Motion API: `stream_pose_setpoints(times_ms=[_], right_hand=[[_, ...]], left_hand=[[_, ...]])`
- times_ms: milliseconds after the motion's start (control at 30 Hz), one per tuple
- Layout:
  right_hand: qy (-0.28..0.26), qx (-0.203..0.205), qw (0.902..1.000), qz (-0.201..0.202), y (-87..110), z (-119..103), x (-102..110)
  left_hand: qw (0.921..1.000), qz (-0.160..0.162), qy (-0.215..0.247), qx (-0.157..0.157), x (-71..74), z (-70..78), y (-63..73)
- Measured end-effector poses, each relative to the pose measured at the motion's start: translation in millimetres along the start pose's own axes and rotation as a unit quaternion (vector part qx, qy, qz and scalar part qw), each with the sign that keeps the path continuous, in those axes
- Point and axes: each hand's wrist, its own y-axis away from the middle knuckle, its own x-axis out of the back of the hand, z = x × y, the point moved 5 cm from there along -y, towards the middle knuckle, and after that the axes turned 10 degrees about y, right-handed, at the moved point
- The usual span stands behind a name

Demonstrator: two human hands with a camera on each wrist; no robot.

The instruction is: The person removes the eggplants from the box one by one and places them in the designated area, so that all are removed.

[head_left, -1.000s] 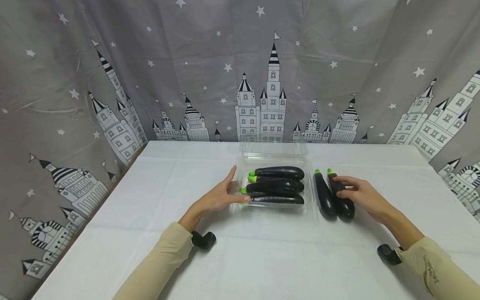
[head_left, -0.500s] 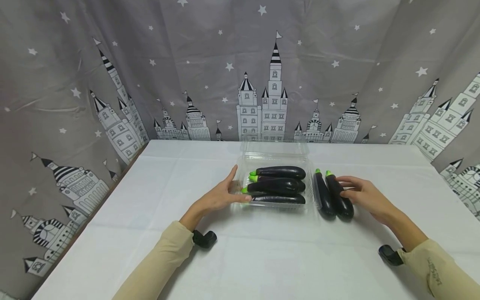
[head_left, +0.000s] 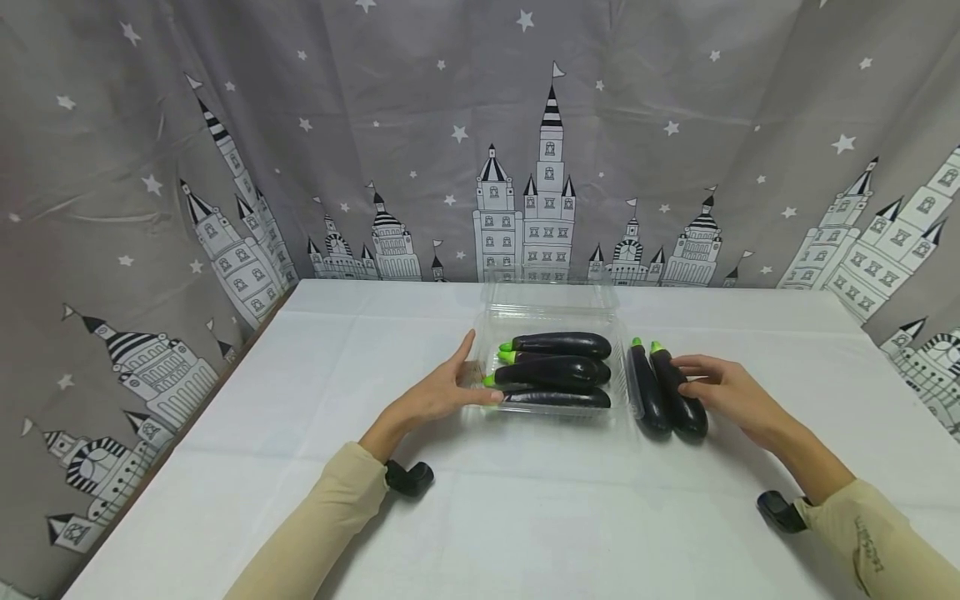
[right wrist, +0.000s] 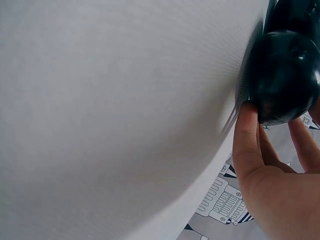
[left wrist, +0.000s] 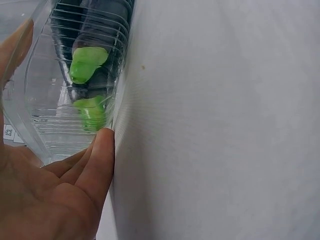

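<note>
Several dark eggplants (head_left: 555, 368) with green stem ends lie side by side in an open clear plastic clamshell box (head_left: 618, 350). My left hand (head_left: 438, 392) rests against the box's left end, thumb along the near corner and fingers spread. In the left wrist view, the fingertips (left wrist: 105, 137) touch the clear wall near the tabletop. To the right of the box, two more eggplants stand out: one (head_left: 648, 392) right beside its wall, the other (head_left: 675, 396) against the first. My right hand (head_left: 727, 392) touches this outer eggplant's right side with extended fingers and thumb.
The box's raised lid (head_left: 551, 293) leans at the back edge of the white table (head_left: 480, 517). Behind hangs a grey curtain (head_left: 375, 125) with castles and stars. A black wrist camera (head_left: 408, 479) sits at the left cuff, another black camera (head_left: 780, 510) at the right.
The two loose eggplants have shifted slightly left, closer to the box, and now lie nearer together. My right hand stays at the outer one; my left hand keeps its place.
</note>
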Motion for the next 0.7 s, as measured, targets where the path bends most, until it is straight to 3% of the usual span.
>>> stream_pose_setpoints(times_ms=[700], right_hand=[[-0.016,-0.005,0.9999,0.002,0.1,2.3,-1.5]], left_hand=[[1.0000,0.002,-0.004,0.002,0.0,0.7,1.6]])
